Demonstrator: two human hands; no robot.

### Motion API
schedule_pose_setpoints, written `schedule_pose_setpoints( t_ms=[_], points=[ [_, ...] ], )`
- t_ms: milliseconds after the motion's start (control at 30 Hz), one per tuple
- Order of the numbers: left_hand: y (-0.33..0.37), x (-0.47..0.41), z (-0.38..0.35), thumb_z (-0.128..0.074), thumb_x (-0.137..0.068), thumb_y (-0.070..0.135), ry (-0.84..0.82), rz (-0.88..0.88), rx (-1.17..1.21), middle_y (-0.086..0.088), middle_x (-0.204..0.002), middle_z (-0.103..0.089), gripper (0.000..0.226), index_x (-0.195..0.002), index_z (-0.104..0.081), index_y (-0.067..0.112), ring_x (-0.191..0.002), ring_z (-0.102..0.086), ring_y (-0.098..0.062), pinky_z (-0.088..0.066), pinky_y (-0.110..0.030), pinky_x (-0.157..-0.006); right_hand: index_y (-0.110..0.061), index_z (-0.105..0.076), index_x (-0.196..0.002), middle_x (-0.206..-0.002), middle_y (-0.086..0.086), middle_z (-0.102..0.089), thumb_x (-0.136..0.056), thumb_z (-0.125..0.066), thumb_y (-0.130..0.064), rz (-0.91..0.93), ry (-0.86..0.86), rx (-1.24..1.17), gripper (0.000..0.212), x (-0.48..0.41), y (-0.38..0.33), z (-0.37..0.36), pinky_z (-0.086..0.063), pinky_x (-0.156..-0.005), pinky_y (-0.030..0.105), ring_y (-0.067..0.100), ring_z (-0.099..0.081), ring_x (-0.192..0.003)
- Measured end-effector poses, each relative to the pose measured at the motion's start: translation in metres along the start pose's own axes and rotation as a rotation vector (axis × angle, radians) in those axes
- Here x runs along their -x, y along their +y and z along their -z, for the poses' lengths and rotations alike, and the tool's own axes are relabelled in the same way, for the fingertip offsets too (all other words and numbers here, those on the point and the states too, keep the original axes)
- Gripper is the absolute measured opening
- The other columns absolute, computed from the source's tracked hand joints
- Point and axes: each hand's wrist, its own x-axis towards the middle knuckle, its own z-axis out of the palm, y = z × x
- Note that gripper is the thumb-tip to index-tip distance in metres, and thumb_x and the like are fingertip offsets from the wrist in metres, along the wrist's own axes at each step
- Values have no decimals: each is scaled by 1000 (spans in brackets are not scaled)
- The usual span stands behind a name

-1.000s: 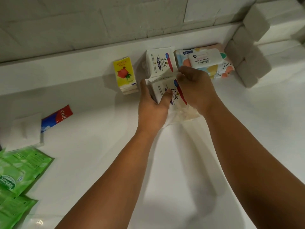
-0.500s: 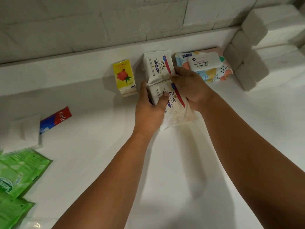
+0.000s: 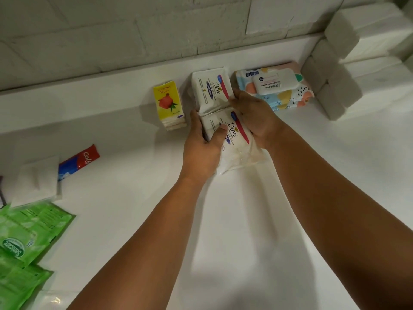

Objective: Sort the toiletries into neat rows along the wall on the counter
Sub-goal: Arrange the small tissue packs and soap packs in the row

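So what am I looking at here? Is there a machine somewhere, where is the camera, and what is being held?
No machine here: each grip is a person's bare hand. The camera sits on the person's head and looks forward and down, so the arms reach in from the bottom. The left grip and right grip together hold the nearer Dove pack on the white counter, just in front of a second Dove pack by the wall. Beside that one are a yellow rose pack to the left and a wet wipes pack to the right. Further left lie a toothpaste tube, a white pack and green sachets.
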Motion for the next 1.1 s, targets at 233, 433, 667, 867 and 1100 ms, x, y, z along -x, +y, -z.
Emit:
schedule_pose_setpoints(
  t_ms=[233,433,667,867,1100],
  points=[
    [2,-5,0,-61,-94,23,-42,44,4,1,-128,-65,56,-144,-36,24,-106,-69,-14,-59,-41,-90,-16,-45,-143,-131,3,-60,-103,-44,-18,22,76,57,40,4,4,-5,-50,-61,6,6,-63,-111],
    [18,9,7,-55,-101,21,-63,28,-33,9,-135,-60,53,-147,-31,23,-110,-65,-3,-55,-19,-85,-23,-40,-143,-114,-5,-65,-98,-40,-12,121,22,285,46,20,-13,-6,-61,-76,39,18,-67,-98],
    [27,39,26,-59,-94,44,-23,16,-186,21,-145,-46,71,-154,-22,41,-117,-57,3,-51,-19,-95,-14,-33,-148,-138,10,-54,-101,-38,-10,229,88,603,48,40,-17,-10,-54,-67,25,23,-63,-98],
    [30,63,52,-60,-96,38,43,-25,-237,25,-136,-48,56,-149,-41,31,-124,-41,9,-30,-4,-95,-15,-49,-137,-138,11,-56,-99,-40,-10,373,155,687,40,55,-15,-25,-47,-74,19,27,-65,-100],
    [38,61,75,-63,-94,34,57,-68,-247,17,-133,-57,48,-140,-52,27,-127,-51,-6,-38,-20,-104,-12,-54,-134,-123,16,-64,-96,-39,-6,324,221,682,41,60,-20,-36,-44,-69,23,25,-63,-86]
  ],
)
